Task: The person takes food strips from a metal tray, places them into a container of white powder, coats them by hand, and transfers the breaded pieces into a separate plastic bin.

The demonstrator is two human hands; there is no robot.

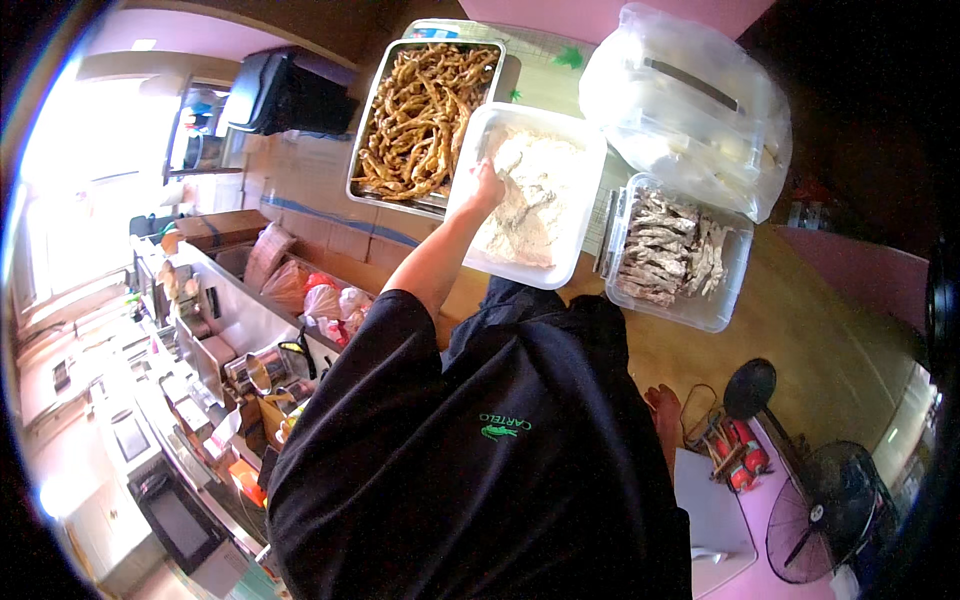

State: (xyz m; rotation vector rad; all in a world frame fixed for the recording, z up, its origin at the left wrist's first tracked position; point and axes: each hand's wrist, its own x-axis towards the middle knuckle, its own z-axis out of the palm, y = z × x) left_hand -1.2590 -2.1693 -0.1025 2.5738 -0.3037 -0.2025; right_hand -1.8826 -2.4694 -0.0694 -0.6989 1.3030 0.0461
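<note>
My left hand [487, 187] reaches into a white plastic tub [589, 217] of pale flour-like powder [525, 225], at its left side. Its fingertips are partly hidden, and whether they grip anything cannot be told. Left of the tub, a steel tray [362, 161] holds a heap of brown, marinated-looking chicken feet [420, 120]. To the right, powder-coated chicken feet [664, 244] lie in rows in a clear plastic container [739, 289]. My right hand [664, 405] hangs low beside my body, away from the containers, fingers loosely bent; its grip is unclear.
A large translucent plastic bag [682, 112] sits behind the clear container on the patterned tabletop [544, 60]. Electric fans [821, 510] and red bottles [742, 454] are at the lower right. Bagged goods [322, 300] and a cluttered counter [180, 405] stand at left.
</note>
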